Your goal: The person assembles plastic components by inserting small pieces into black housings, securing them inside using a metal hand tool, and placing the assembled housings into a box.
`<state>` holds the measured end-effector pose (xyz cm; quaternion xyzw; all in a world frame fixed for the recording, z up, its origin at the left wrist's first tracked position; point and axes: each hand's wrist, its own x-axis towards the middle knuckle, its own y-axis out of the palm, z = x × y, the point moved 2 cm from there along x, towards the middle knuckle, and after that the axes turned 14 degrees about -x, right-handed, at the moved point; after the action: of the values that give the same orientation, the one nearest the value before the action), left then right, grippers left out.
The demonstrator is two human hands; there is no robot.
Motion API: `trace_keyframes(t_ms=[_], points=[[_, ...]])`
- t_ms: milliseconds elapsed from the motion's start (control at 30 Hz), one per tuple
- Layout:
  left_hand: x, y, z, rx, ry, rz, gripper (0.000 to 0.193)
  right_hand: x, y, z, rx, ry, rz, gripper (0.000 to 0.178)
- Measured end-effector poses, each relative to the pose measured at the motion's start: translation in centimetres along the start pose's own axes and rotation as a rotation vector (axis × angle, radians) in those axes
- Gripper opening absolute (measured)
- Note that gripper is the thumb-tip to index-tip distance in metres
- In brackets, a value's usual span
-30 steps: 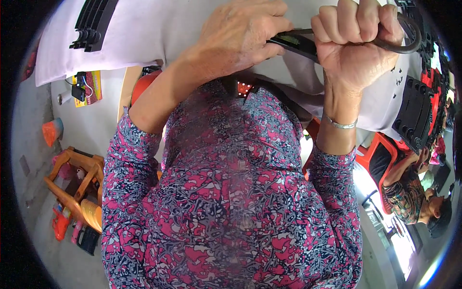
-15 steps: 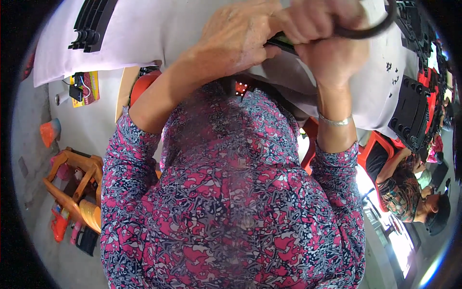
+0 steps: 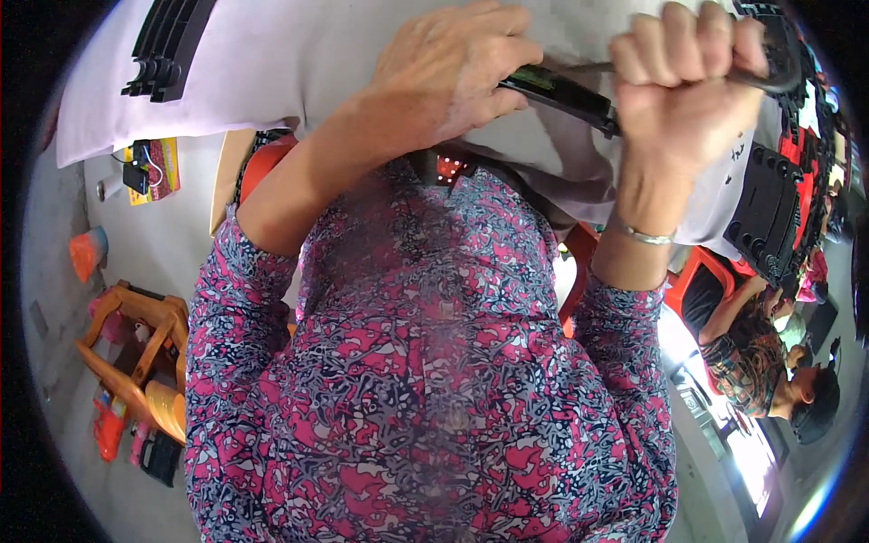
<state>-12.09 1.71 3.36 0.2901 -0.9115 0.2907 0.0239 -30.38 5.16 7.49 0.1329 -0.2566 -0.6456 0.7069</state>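
Note:
Over the pale cloth-covered table (image 3: pixel 299 63), my left hand (image 3: pixel 448 68) is closed around one end of a long black plastic piece (image 3: pixel 570 100). Its free end points right, toward my right wrist. My right hand (image 3: pixel 683 86) makes a fist around a dark curved rod (image 3: pixel 786 74); the rod bends round beyond the knuckles, and its kind is not clear. A thin dark part of it shows between the two hands. What lies inside my right palm is hidden.
A black ribbed plastic part (image 3: pixel 172 45) lies at the table's far left. More black parts (image 3: pixel 765 213) are at the right edge, near small black bits (image 3: pixel 735 154). A red chair (image 3: pixel 701 281) and a seated person (image 3: pixel 747 362) are at right. A wooden stool (image 3: pixel 136 353) stands lower left.
My right hand has moved right, away from my left hand, carrying the curved rod. More of the black plastic piece now shows. My left hand has stayed nearly in place.

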Motion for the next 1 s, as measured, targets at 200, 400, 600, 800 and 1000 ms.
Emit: trace_keyframes(t_ms=[200,400,600,800,1000], points=[[-0.5,0.8,1.3,0.072,0.106,-0.111,0.029,-0.5,-6.3,6.1,-0.495,0.289,-0.284,0.035],[-0.3,-1.8,-1.0,-0.039,0.150,-0.144,0.053,-3.5,-11.4,4.2,-1.820,0.503,-0.353,0.043],[-1.0,-4.3,2.2,-0.202,0.078,-0.580,0.025,-2.9,-9.3,2.3,-1.954,0.360,-0.270,0.028],[-2.0,-4.5,4.8,-0.676,-0.264,-0.857,0.014,-1.6,-8.3,3.5,-1.952,0.326,-0.252,0.022],[-2.2,-4.7,5.4,-0.727,-0.388,-0.846,0.039,4.3,-7.5,1.7,-1.556,0.044,-0.311,0.021]])
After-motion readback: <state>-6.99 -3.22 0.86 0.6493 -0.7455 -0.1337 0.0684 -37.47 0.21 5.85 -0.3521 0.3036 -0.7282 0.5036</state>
